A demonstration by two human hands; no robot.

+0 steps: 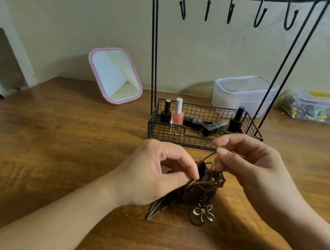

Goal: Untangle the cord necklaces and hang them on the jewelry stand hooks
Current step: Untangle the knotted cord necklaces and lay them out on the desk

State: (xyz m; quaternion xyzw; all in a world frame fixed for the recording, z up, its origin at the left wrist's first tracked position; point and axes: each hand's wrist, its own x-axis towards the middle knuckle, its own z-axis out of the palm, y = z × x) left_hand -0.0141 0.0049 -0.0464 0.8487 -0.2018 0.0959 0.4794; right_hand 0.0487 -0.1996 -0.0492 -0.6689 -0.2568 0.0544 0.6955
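Note:
A tangled clump of dark brown cord necklaces (204, 191) lies on the wooden table in front of me. A metal flower pendant (204, 213) and a leaf pendant (157, 206) stick out at its near side. My left hand (155, 174) pinches a cord at the clump's left. My right hand (251, 163) holds another strand, pulled up and to the right. Behind stands the black wire jewelry stand (154, 53); its several hooks (230, 12) at the top are bare.
The stand's wire basket (159, 130) holds nail polish bottles (177, 114). A pink-framed mirror (115, 75) leans at the back left. A clear lidded box (243, 94) and a bag of small items (318, 109) sit at the back right by the wall.

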